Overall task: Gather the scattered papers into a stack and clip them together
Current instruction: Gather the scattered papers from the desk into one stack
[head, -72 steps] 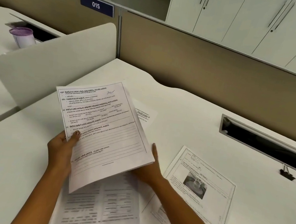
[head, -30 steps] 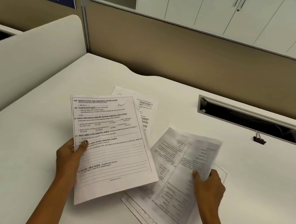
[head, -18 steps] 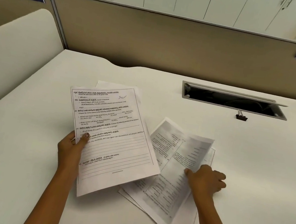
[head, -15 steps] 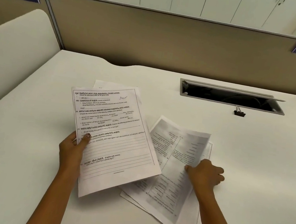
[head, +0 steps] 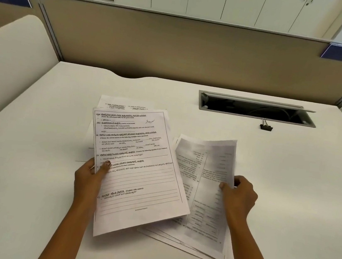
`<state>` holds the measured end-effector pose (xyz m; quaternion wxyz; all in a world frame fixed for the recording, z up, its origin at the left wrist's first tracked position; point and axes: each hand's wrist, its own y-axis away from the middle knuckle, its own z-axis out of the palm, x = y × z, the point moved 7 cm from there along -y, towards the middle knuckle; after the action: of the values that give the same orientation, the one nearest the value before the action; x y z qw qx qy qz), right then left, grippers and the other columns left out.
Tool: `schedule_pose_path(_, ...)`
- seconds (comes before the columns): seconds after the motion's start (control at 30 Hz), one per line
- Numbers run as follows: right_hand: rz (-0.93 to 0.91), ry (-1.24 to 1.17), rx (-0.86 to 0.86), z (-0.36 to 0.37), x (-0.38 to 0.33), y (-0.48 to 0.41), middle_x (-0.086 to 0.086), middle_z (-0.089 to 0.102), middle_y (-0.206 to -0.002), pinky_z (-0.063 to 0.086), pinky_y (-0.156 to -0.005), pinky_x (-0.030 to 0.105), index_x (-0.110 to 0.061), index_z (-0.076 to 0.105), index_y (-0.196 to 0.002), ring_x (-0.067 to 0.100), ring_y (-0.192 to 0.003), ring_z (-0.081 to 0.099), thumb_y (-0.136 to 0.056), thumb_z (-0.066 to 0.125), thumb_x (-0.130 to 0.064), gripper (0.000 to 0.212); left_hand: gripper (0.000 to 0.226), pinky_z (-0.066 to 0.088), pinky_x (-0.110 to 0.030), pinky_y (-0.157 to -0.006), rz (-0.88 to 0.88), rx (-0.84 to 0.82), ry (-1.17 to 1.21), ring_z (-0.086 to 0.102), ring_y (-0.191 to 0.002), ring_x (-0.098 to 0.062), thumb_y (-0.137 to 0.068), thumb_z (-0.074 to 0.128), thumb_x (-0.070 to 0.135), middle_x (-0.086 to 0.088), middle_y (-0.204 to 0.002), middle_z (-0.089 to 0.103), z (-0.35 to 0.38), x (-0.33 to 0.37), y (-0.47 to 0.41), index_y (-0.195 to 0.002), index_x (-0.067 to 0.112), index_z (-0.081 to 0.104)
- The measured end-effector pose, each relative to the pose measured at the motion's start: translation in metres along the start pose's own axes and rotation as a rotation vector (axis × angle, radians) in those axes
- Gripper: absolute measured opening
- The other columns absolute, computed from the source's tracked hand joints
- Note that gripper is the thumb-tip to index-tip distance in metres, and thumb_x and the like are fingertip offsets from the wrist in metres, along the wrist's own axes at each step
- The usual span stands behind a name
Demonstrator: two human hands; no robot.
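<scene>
My left hand (head: 90,175) grips a printed question sheet (head: 136,168) by its left edge and holds it tilted above the white desk (head: 27,186). My right hand (head: 238,196) pinches the right edge of a second bundle of printed sheets (head: 203,190), raised over more papers (head: 183,246) lying flat under it. Another sheet (head: 123,105) lies on the desk behind the left one, mostly covered. A small black binder clip (head: 266,127) sits on the desk just in front of the cable slot, apart from both hands.
An open cable slot (head: 255,109) with a raised grey lid is set into the desk at the back right. A beige partition (head: 176,47) with labels 015 and 016 closes the back. A white curved divider (head: 10,69) bounds the left side.
My right hand has taken hold of the right-hand sheets and lifted their edge off the desk. My left hand still holds its sheet in the same place. The view has swung right.
</scene>
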<state>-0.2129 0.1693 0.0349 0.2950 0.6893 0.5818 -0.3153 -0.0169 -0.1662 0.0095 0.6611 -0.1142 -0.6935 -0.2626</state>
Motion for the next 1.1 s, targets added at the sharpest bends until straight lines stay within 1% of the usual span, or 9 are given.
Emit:
schedule_pose_path(0.13,-0.087,-0.149,0.095,-0.010,-0.016,0.001,0.005,0.068,-0.097,0.043,-0.068,0.018,-0.008,0.065,-0.101,0.020,-0.082,0.060,-0.086,0.063,-0.006,0.015,0.026,0.051,-0.047,-0.093,-0.009,-0.020,0.012,0.066,-0.098,-0.027,-0.086,0.065,0.017,-0.004,-0.108,0.069,0.008,0.001,0.005,-0.112,0.020,0.064)
schedule_pose_path(0.2,-0.136,-0.243,0.068,-0.011,-0.026,0.002,-0.001,0.065,-0.095,0.039,-0.062,0.008,-0.011,0.062,-0.101,0.016,-0.083,0.060,-0.087,0.062,-0.006,0.015,0.026,0.051,-0.046,-0.092,-0.017,-0.047,0.036,0.066,-0.099,-0.027,-0.086,0.065,0.016,-0.004,-0.108,0.069,0.014,0.002,0.007,-0.112,0.019,0.064)
schedule_pose_path(0.27,-0.174,-0.324,0.039,-0.011,-0.035,0.002,-0.005,0.063,-0.098,0.040,-0.063,0.006,-0.015,0.058,-0.102,0.012,-0.081,0.061,-0.088,0.062,-0.009,0.016,0.025,0.051,-0.043,-0.091,-0.023,-0.086,0.064,0.067,-0.099,-0.026,-0.086,0.065,0.016,-0.003,-0.108,0.070,0.021,0.005,0.010,-0.110,0.020,0.065)
schedule_pose_path(0.47,-0.240,-0.510,-0.073,-0.009,-0.060,0.001,-0.005,0.067,-0.103,0.059,-0.065,0.019,-0.014,0.057,-0.106,0.004,-0.081,0.069,-0.090,0.062,-0.017,0.017,0.028,0.058,-0.032,-0.075,-0.011,-0.215,0.161,0.069,-0.097,-0.022,-0.088,0.061,0.017,-0.005,-0.110,0.070,0.049,0.016,0.018,-0.115,0.015,0.062)
schedule_pose_path(0.6,-0.238,-0.642,-0.240,0.002,-0.076,0.006,0.004,0.064,-0.115,0.060,-0.080,0.041,-0.018,0.047,-0.116,0.025,-0.101,0.067,-0.094,0.055,-0.012,0.024,0.031,0.058,-0.036,-0.076,-0.044,-0.330,0.264,0.069,-0.098,-0.025,-0.093,0.050,0.015,-0.008,-0.111,0.070,0.071,0.023,0.021,-0.123,0.011,0.057)
schedule_pose_path(0.77,-0.305,-0.800,-0.309,0.004,-0.094,0.022,0.003,0.066,-0.107,0.060,-0.065,0.031,-0.030,0.031,-0.120,0.020,-0.081,0.071,-0.101,0.036,-0.029,0.020,0.030,0.056,-0.042,-0.081,-0.018,-0.310,0.214,0.067,-0.100,-0.027,-0.095,0.050,0.021,-0.009,-0.113,0.069,0.082,0.028,0.021,-0.125,0.016,0.055)
schedule_pose_path(0.9,-0.369,-0.685,-0.333,0.009,-0.099,0.027,-0.003,0.062,-0.109,0.061,-0.071,0.033,-0.020,0.037,-0.125,0.016,-0.090,0.070,-0.091,0.046,-0.045,0.043,0.025,0.059,-0.035,-0.071,0.068,-0.224,0.190,0.069,-0.091,-0.023,-0.093,0.055,0.019,-0.003,-0.103,0.071,0.085,0.043,0.025,-0.118,0.018,0.055)
schedule_pose_path(1.0,-0.483,-0.539,-0.237,0.005,-0.104,0.030,-0.001,0.062,-0.108,0.061,-0.075,0.031,-0.018,0.043,-0.114,0.017,-0.098,0.067,-0.094,0.053,-0.027,0.024,0.029,0.059,-0.032,-0.072,0.183,-0.163,0.139,0.068,-0.093,-0.018,-0.091,0.057,0.017,0.004,-0.106,0.068,0.086,0.061,0.029,-0.118,0.024,0.049)
schedule_pose_path(1.1,-0.532,-0.594,-0.163,-0.006,-0.114,0.031,-0.012,0.059,-0.102,0.058,-0.075,0.019,-0.021,0.044,-0.108,0.001,-0.093,0.064,-0.096,0.050,-0.013,0.016,0.034,0.058,-0.025,-0.072,0.323,-0.114,0.122,0.066,-0.099,-0.015,-0.091,0.057,0.012,0.004,-0.115,0.062,0.085,0.082,0.033,-0.121,0.025,0.046)
